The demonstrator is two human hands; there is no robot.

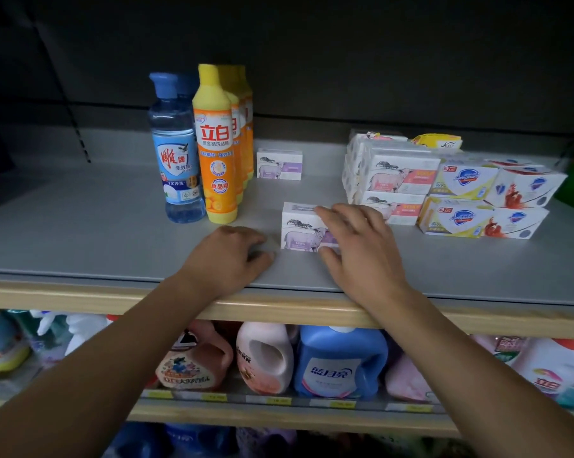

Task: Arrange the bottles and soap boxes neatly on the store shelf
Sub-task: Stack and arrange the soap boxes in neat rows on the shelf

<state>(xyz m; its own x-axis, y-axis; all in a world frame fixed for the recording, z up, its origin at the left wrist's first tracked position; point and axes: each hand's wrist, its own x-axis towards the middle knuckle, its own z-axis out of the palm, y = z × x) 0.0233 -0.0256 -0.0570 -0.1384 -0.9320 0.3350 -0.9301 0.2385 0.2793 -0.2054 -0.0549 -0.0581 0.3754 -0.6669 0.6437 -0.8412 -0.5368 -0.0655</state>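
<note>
One purple-printed soap box [300, 228] stands near the grey shelf's [81, 226] front edge, the right hand [355, 239] spread over it (thumb at its front). The left hand [233, 256] rests loosely curled beside it, holding nothing. A blue bottle [176, 153] and orange bottles [214, 150] stand behind.
</note>
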